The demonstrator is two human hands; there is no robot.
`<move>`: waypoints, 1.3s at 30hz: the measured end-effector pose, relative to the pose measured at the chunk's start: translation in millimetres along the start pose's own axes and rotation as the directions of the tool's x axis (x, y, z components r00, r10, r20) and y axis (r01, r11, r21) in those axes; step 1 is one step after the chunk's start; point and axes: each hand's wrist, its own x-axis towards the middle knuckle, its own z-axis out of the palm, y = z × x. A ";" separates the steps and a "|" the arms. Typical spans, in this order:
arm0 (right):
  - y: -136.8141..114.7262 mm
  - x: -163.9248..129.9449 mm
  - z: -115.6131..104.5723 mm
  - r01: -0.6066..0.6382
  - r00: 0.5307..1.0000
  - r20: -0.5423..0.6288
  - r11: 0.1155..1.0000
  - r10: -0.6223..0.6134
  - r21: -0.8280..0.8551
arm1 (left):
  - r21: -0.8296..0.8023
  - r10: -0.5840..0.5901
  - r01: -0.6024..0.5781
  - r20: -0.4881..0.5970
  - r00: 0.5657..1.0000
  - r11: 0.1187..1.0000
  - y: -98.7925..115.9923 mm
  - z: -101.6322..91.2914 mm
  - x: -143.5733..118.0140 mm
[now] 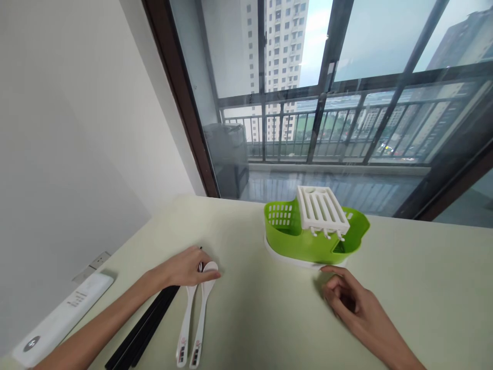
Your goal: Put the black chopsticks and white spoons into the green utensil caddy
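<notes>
Spoons [194, 324] under left hand [185, 268]; chopsticks [142, 329] beside; green caddy [314, 239] near right hand [348, 300].

bare table [262, 313] between hands, green caddy [308, 241] blocking ahead, wall perhaps close left

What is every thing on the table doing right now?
left hand: resting on the spoon bowls, fingers curled
right hand: loosely curled, empty, beside the holder
white spoons: lying flat, side by side
black chopsticks: lying flat
green cutlery holder: upright, white insert tilted on top
</notes>
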 end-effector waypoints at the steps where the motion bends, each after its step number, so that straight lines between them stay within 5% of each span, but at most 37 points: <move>1: 0.3 0.0 0.4 -0.002 1.000 0.005 1.000 0.002 -0.001 | 0.005 0.015 -0.015 -0.003 1.000 1.000 0.2 0.2 0.5; 25: -9.6 2.3 1.7 0.018 1.000 0.003 1.000 -0.018 -0.015 | 0.267 0.138 -0.103 -0.115 0.984 0.958 -4.8 13.2 -7.5; 39: -8.5 2.2 2.4 0.016 1.000 -0.005 1.000 -0.016 0.003 | 0.248 0.149 -0.101 -0.182 0.972 0.964 -9.3 6.8 -9.8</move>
